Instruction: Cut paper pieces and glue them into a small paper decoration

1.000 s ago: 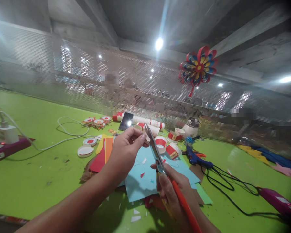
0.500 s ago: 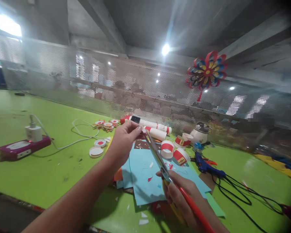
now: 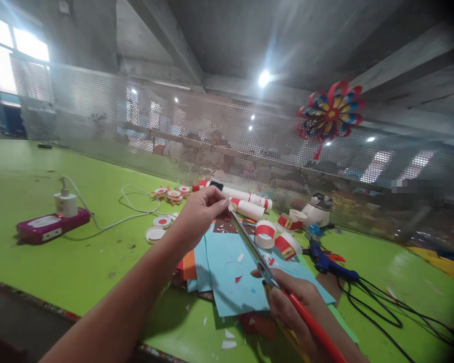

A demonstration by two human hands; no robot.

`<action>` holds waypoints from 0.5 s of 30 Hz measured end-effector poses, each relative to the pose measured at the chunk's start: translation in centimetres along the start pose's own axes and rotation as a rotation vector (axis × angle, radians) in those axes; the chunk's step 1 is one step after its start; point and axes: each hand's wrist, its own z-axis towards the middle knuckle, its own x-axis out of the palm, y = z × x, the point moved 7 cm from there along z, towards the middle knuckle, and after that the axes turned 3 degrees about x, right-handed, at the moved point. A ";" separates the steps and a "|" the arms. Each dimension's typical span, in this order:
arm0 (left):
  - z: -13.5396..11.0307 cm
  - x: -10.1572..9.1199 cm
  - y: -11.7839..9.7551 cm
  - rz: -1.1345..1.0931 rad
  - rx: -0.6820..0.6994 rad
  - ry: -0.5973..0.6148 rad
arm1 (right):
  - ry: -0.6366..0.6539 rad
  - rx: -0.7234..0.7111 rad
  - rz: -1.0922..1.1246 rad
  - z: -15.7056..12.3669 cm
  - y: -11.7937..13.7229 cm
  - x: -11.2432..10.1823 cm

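Observation:
My right hand (image 3: 293, 302) grips a pair of scissors (image 3: 255, 249) with red and yellow handles, the blades pointing up and away from me. Thumb and fingertips of my left hand (image 3: 206, 209) are pinched at the blade tips. A small white scrap (image 3: 230, 205) shows there, mostly hidden by the fingers. Below both hands lie light blue paper sheets (image 3: 227, 292) with cut bits scattered on them. Cut paper cup rings (image 3: 265, 234) in red and white stand just right of the blades.
A blue glue gun (image 3: 331, 264) with black cables lies at right. Stacked paper cups (image 3: 245, 208) lie behind my left hand, near a white pot-like object (image 3: 318, 209). At left, a white charger (image 3: 65, 204) sits in a purple power strip (image 3: 53, 229) on the green table (image 3: 109, 201).
The view has shifted slightly, so everything sits a little further right. Both hands keep their hold, and the scissor blades look closer together now.

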 end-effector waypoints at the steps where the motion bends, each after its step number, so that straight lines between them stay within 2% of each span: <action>1: 0.0 0.0 -0.1 0.002 0.000 0.006 | 0.005 -0.012 0.002 0.0 0.1 0.0; 6: -0.1 0.1 -0.2 0.025 -0.028 0.012 | 0.019 0.021 0.076 -0.1 -0.2 0.1; 15: -0.1 0.2 0.0 0.001 -0.049 0.027 | 0.034 0.045 0.051 -0.1 -0.6 0.1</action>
